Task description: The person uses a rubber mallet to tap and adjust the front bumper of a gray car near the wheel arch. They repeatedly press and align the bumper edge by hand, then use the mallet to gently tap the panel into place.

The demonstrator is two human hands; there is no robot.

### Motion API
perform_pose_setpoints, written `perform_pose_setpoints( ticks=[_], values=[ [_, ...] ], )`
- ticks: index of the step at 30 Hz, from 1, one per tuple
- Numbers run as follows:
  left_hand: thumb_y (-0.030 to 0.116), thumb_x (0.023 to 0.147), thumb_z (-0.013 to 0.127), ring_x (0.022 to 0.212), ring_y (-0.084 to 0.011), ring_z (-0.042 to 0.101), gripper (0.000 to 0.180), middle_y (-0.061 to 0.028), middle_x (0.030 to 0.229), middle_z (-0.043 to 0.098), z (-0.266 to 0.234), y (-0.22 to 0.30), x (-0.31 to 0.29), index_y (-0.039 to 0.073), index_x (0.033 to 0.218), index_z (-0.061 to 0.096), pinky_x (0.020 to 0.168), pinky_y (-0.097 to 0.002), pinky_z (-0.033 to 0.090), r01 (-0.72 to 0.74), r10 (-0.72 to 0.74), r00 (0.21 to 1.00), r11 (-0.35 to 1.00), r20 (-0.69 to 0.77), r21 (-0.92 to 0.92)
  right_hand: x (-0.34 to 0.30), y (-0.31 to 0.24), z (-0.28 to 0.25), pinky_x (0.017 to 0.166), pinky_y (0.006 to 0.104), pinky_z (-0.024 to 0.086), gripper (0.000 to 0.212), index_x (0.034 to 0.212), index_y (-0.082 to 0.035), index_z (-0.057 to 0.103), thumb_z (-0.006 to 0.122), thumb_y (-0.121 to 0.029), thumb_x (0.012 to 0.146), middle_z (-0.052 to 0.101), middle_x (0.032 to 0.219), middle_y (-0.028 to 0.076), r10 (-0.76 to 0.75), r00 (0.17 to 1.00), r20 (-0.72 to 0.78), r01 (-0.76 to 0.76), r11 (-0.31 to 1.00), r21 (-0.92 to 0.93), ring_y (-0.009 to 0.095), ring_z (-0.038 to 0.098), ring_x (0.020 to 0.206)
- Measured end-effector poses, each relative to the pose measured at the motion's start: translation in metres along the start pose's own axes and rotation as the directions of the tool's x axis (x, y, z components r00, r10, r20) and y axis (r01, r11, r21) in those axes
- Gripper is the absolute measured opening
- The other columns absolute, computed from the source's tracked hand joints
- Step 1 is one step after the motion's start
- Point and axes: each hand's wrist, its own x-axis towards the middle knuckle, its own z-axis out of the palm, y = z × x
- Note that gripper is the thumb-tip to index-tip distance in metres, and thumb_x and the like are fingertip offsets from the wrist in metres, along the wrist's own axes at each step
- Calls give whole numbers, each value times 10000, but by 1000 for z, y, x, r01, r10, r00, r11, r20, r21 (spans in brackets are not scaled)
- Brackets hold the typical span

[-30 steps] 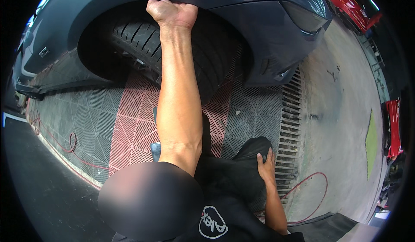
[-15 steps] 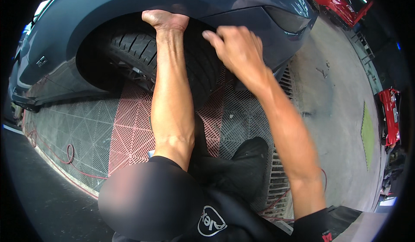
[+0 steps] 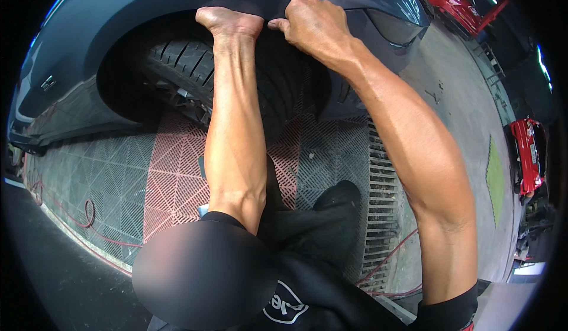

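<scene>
A dark blue-grey car's front fender (image 3: 171, 0) arches over a black tire (image 3: 189, 65). My left hand (image 3: 229, 22) is raised to the wheel arch lip, its wrist and palm heel toward me; the fingers are hidden, so their grip does not show. Close to its right, my right hand (image 3: 316, 26) is against the body panel near the seam and headlight (image 3: 393, 28). Its fingers are curled, knuckles up, with the thumb stretched toward the left hand. Whatever lies under those fingers is hidden.
Grey and red perforated floor tiles (image 3: 177, 171) lie beneath the car, bordered by a metal drain grate (image 3: 381, 212). My bent leg (image 3: 337, 212) is between my arms. A thin red hose (image 3: 89, 212) loops at left. Red vehicles (image 3: 528, 153) and a green mat (image 3: 494, 180) are at right.
My right hand has moved up and slightly left, from in front of the wheel arch onto the panel, with its elbow swinging outward. My left hand stays at the arch lip.
</scene>
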Motion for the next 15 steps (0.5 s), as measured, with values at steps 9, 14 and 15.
perform_pose_setpoints(
  ticks=[9,14,15],
  values=[
    [431,1034,301,1340,-355,527,602,-147,1449,572,-3,0,-3,60,1425,571,1143,-574,396,38,-38,999,999,2,-6,-3,-3,10,627,473,598,472,781,-15,780,750,-465,921,706,666,193,82,996,28,-83,995,56,337,737,627],
    [431,1033,302,1333,-351,532,602,-145,1442,576,-4,17,-6,59,1420,574,1136,-571,404,33,-33,999,999,8,6,6,-19,-21,733,522,578,398,916,65,755,722,-331,938,700,828,292,149,972,181,-180,968,172,450,714,783],
    [432,1033,302,1331,-350,533,602,-144,1441,577,-4,17,-7,59,1419,575,1134,-570,406,37,-37,999,999,5,1,5,-22,-32,791,546,572,370,981,115,736,719,-252,940,699,922,352,177,943,282,-242,946,216,516,710,878]
  ],
)
